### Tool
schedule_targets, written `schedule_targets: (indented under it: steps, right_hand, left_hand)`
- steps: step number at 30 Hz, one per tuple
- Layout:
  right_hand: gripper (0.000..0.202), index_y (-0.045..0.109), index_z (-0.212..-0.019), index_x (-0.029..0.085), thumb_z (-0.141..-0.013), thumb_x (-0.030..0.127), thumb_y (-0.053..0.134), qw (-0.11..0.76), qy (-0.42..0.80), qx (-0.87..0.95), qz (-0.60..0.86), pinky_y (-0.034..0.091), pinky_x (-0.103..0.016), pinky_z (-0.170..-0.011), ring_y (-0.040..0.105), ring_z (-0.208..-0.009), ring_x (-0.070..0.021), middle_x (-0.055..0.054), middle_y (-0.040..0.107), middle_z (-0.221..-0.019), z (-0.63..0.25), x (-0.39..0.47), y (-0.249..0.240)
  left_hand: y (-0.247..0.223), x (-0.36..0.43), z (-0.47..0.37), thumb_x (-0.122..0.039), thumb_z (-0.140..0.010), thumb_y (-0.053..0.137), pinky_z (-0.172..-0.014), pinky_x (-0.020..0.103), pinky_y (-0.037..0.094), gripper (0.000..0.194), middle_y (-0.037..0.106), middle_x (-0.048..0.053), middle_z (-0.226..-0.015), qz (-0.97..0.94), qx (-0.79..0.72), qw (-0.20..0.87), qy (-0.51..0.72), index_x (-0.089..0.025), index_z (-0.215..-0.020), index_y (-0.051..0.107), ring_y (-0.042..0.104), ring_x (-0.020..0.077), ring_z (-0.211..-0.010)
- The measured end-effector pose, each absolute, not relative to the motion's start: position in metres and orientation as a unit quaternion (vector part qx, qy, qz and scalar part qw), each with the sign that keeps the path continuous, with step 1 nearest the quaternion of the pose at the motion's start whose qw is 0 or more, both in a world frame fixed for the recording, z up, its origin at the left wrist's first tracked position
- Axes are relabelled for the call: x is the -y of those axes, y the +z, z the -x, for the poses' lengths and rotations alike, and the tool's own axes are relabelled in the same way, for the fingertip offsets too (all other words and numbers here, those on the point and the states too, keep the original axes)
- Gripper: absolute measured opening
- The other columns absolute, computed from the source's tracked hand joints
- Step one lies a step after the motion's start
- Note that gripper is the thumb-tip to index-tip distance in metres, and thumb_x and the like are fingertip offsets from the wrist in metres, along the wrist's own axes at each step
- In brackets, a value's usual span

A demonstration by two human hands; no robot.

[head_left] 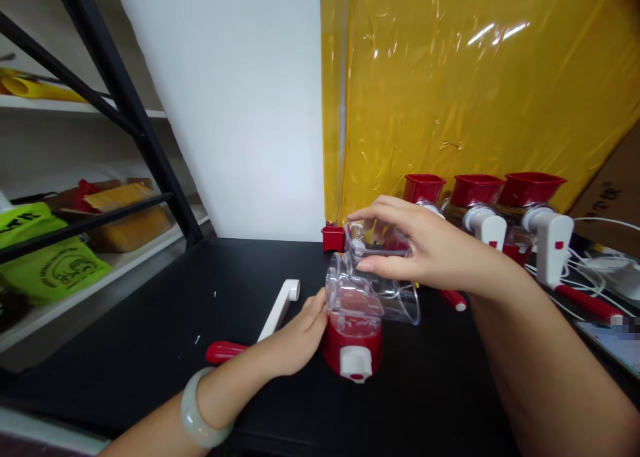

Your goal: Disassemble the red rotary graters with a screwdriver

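My right hand (400, 243) is closed round the square top of a clear plastic housing (370, 297), fingers behind and thumb in front. The housing sits over a red base (355, 350) that has a white knob (356, 363) at its front. My left hand (300, 333) rests against the left side of the base and housing, its fingers together and partly hidden; whether it grips is unclear. A white crank (277, 313) with a red handle (225, 351) lies on the black table, left of and partly behind my left forearm.
Assembled grinders with red hoppers (477, 189) stand at the right, beside white cables (590, 277) and a phone (613, 343). A small red part (333, 238) is behind the housing. Shelves (120, 263) hold bags at the left; a yellow-wrapped surface (450, 97) rises behind the black table (200, 283).
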State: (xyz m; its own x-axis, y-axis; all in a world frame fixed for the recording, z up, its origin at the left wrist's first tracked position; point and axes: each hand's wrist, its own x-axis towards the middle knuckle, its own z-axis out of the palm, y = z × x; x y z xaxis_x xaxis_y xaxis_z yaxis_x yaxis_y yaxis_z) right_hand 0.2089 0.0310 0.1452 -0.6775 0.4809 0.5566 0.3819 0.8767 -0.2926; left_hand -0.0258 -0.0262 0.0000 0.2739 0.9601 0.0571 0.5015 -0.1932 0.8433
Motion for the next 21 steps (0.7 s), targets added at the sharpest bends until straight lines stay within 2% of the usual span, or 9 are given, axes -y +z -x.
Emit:
schedule_targets:
  steps: [4, 9, 13, 17, 21]
  right_hand:
    - [0.054, 0.066, -0.126, 0.029, -0.078, 0.053, 0.073, 0.318, 0.100, 0.916, 0.224, 0.053, -0.040, -0.087, 0.064, -0.102, -0.0267, -0.007, 0.066, -0.111, -0.211, -0.034, 0.146]
    - [0.058, 0.063, -0.131, 0.032, -0.077, 0.050, 0.074, 0.300, 0.184, 0.919, 0.176, 0.051, -0.040, -0.094, 0.064, -0.107, -0.0238, -0.005, 0.065, -0.117, -0.215, -0.048, 0.146]
    - [0.059, 0.065, -0.129, 0.029, -0.075, 0.053, 0.074, 0.303, 0.286, 0.902, 0.110, 0.051, -0.040, -0.097, 0.062, -0.114, -0.0231, -0.007, 0.063, -0.126, -0.211, -0.065, 0.138]
    - [0.067, 0.063, -0.129, 0.028, -0.070, 0.056, 0.077, 0.318, 0.368, 0.867, 0.108, 0.051, -0.043, -0.098, 0.060, -0.120, -0.0259, -0.009, 0.062, -0.133, -0.206, -0.075, 0.127]
    - [0.071, 0.064, -0.126, 0.027, -0.064, 0.058, 0.081, 0.364, 0.351, 0.851, 0.144, 0.053, -0.045, -0.095, 0.063, -0.118, -0.0279, -0.010, 0.066, -0.127, -0.208, -0.067, 0.129]
  left_hand:
    - [0.001, 0.026, 0.025, -0.054, -0.100, 0.029, -0.124, 0.045, 0.016, 0.061, 0.039, 0.007, -0.157, -0.703, -0.520, 0.378, 0.304, -0.022, -0.152, 0.036, 0.026, 0.0246, -0.149]
    - [0.003, 0.026, 0.025, -0.052, -0.101, 0.027, -0.123, 0.041, 0.020, 0.058, 0.044, 0.006, -0.154, -0.722, -0.492, 0.370, 0.315, -0.023, -0.150, 0.040, 0.035, 0.0223, -0.144]
    - [0.001, 0.025, 0.026, -0.053, -0.101, 0.026, -0.124, 0.041, 0.016, 0.061, 0.040, 0.008, -0.156, -0.714, -0.511, 0.374, 0.299, -0.021, -0.151, 0.037, 0.031, 0.0227, -0.146]
    - [0.002, 0.024, 0.026, -0.049, -0.102, 0.024, -0.124, 0.039, 0.016, 0.058, 0.039, 0.007, -0.156, -0.725, -0.497, 0.373, 0.295, -0.021, -0.151, 0.035, 0.032, 0.0208, -0.145]
    - [0.003, 0.025, 0.025, -0.047, -0.102, 0.026, -0.123, 0.037, 0.019, 0.055, 0.042, 0.007, -0.154, -0.716, -0.501, 0.376, 0.308, -0.021, -0.149, 0.038, 0.035, 0.0203, -0.143]
